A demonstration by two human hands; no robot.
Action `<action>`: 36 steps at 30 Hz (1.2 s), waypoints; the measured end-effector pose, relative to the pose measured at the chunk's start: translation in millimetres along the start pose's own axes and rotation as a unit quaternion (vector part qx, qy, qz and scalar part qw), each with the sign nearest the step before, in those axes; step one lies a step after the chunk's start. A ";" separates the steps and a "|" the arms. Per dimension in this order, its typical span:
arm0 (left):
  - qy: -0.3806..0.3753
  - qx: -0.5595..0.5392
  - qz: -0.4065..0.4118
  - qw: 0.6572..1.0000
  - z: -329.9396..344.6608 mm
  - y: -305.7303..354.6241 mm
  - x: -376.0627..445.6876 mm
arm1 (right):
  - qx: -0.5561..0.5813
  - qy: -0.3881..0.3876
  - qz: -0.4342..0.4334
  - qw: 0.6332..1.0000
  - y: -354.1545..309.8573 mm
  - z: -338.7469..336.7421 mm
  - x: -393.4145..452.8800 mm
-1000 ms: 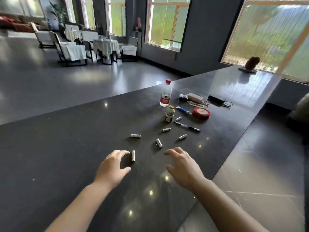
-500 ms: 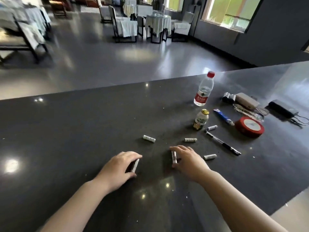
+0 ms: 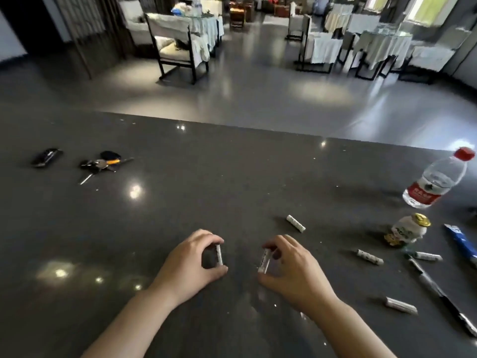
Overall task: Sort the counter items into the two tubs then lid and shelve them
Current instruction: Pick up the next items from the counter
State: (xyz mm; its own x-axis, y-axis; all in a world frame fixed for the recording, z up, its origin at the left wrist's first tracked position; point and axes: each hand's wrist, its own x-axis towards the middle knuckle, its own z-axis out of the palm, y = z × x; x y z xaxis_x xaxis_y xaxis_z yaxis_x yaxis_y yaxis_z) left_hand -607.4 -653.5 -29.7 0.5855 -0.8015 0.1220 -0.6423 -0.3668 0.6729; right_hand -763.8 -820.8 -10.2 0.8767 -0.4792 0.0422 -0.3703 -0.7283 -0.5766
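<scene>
Left hand (image 3: 192,264) pinches battery (image 3: 219,255) end to end; right hand (image 3: 291,270) pinches second battery (image 3: 265,261), both just above counter (image 3: 232,182). Batteries likely light, rigid, smooth, roll-prone. Loose batteries (image 3: 295,223) lie beyond; no tubs visible.

Blue tube (image 3: 462,242) and black pen (image 3: 444,298) cut off at right edge

Glossy speckled stone counter (image 3: 232,177); clear plastic bottle (image 3: 436,179).

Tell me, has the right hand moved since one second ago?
Yes. The right hand went forward toward the small yellow-capped bottle and now pinches a battery.
</scene>
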 end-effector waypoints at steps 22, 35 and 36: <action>0.284 0.122 -0.280 0.909 -342.5 -220.1 -429.3 | 0.077 -0.194 -0.335 0.919 -483.0 304.4 -32.2; 0.256 0.141 -0.277 0.915 -496.9 -387.3 -467.9 | -0.014 -0.189 -0.365 0.911 -666.6 421.4 34.5; 0.256 0.141 -0.271 0.917 -512.8 -402.7 -462.3 | -0.008 -0.177 -0.366 0.914 -680.5 431.7 47.1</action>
State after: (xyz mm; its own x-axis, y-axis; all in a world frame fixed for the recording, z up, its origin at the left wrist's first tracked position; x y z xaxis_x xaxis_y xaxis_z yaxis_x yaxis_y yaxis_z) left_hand -365.7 107.0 17.1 0.9659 -0.1649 0.1996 -0.2478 -0.8117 0.5289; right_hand -338.0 -136.3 32.0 0.9346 0.3255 0.1430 0.3527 -0.7981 -0.4885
